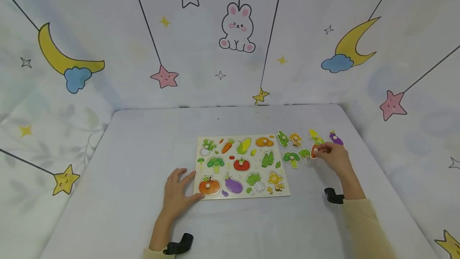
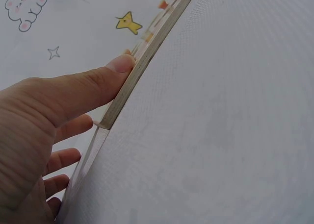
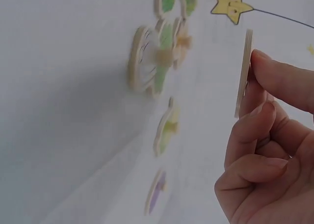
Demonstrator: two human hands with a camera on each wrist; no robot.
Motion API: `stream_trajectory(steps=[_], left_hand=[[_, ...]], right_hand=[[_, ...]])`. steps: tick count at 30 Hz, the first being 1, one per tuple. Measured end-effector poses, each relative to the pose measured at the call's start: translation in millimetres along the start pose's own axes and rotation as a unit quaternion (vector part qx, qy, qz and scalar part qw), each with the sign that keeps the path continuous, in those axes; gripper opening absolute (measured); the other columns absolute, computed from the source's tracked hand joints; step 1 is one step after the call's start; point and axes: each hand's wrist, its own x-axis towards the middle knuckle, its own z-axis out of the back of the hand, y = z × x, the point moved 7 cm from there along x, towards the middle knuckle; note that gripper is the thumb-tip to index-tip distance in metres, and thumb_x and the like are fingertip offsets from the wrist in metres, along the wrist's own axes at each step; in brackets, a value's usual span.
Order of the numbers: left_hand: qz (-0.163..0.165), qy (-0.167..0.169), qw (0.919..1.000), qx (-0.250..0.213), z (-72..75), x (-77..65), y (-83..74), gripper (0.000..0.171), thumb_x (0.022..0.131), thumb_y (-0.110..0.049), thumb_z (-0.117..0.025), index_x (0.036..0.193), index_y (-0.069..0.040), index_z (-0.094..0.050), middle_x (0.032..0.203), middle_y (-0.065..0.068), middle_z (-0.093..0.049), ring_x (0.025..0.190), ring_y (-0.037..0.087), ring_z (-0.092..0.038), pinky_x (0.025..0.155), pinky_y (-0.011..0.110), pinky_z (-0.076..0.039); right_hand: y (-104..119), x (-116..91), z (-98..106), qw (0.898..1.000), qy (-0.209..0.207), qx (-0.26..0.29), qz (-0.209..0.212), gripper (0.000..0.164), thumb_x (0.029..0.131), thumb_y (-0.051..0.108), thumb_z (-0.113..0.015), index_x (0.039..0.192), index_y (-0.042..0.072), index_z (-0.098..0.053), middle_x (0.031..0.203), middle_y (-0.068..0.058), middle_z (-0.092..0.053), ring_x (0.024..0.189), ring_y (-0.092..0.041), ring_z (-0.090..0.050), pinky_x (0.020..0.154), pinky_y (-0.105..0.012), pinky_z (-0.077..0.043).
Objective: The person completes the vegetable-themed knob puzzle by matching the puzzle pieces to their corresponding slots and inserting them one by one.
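A wooden vegetable puzzle board (image 1: 223,175) lies flat on the table, with the knobbed tomato (image 1: 242,164) and pumpkin (image 1: 208,186) in their places. My left hand (image 1: 177,195) is spread at its lower left corner, thumb (image 2: 110,74) against the board's edge and fingers along the left side. To the right of the board, my right hand (image 1: 334,156) pinches an orange knobbed puzzle piece (image 1: 314,151) between thumb and fingers. In the right wrist view this piece (image 3: 244,74) appears edge-on, raised off the table; its picture is mostly hidden.
Loose knobbed pieces lie right of the board: a broccoli (image 1: 291,159), a leafy cabbage (image 1: 305,155), a green vegetable (image 1: 282,138), a mushroom (image 1: 295,139), a corn (image 1: 315,136) and an eggplant (image 1: 336,137). A patterned cloth wall (image 1: 201,51) rises behind the white table.
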Motion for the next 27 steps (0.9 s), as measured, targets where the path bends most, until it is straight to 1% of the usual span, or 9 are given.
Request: stream_trajectory(steps=[6,11,15,17,21,27], left_hand=[[0.010,0.006,0.9999,0.000,-0.1,1.0,2.3,0.077,0.067,-0.047,-0.083,0.131,-0.009,-0.062,0.140,0.018,-0.045,0.138,0.040,-0.028,0.110,0.066,-0.023],[0.007,0.003,1.0000,-0.005,2.0,1.2,0.4,0.078,0.066,-0.046,-0.084,0.130,-0.008,-0.063,0.140,0.019,-0.045,0.137,0.041,-0.028,0.109,0.066,-0.024],[0.005,0.004,0.9999,-0.009,1.9,0.8,-0.6,0.078,0.065,-0.046,-0.084,0.130,-0.007,-0.063,0.139,0.020,-0.045,0.137,0.042,-0.028,0.108,0.067,-0.025],[0.006,0.003,0.9999,-0.008,1.5,0.4,-0.1,0.078,0.065,-0.046,-0.084,0.130,-0.008,-0.063,0.139,0.019,-0.045,0.137,0.042,-0.029,0.108,0.066,-0.025],[0.006,0.001,1.0000,-0.006,0.5,0.4,0.9,0.078,0.065,-0.046,-0.084,0.129,-0.008,-0.063,0.138,0.019,-0.045,0.136,0.041,-0.029,0.108,0.066,-0.025],[0.006,0.003,1.0000,-0.003,-0.1,0.2,1.9,0.077,0.066,-0.046,-0.084,0.130,-0.008,-0.063,0.138,0.019,-0.045,0.136,0.041,-0.029,0.108,0.066,-0.025]], right_hand=[[45,6,-23,0.999,0.015,0.040,0.019,0.025,0.093,0.016,-0.066,0.109,-0.004,-0.064,0.095,-0.016,-0.064,0.083,-0.023,-0.054,0.063,-0.024,-0.048],[89,15,-46,0.997,0.025,0.059,0.046,0.023,0.091,0.016,-0.069,0.105,-0.002,-0.066,0.091,-0.013,-0.064,0.079,-0.021,-0.054,0.064,-0.023,-0.048],[125,20,-65,0.994,0.039,0.074,0.071,0.023,0.089,0.017,-0.071,0.103,-0.001,-0.068,0.088,-0.012,-0.065,0.078,-0.022,-0.056,0.064,-0.026,-0.046],[140,21,-76,0.992,0.049,0.085,0.077,0.022,0.089,0.017,-0.071,0.102,-0.001,-0.069,0.088,-0.012,-0.066,0.078,-0.023,-0.058,0.064,-0.026,-0.047],[164,25,-102,0.990,0.069,0.099,0.078,0.020,0.088,0.019,-0.073,0.098,0.002,-0.070,0.087,-0.010,-0.067,0.079,-0.026,-0.061,0.062,-0.026,-0.047],[188,31,-140,0.990,0.078,0.089,0.073,0.018,0.084,0.022,-0.077,0.092,0.007,-0.073,0.086,-0.008,-0.070,0.077,-0.022,-0.061,0.060,-0.028,-0.045]])
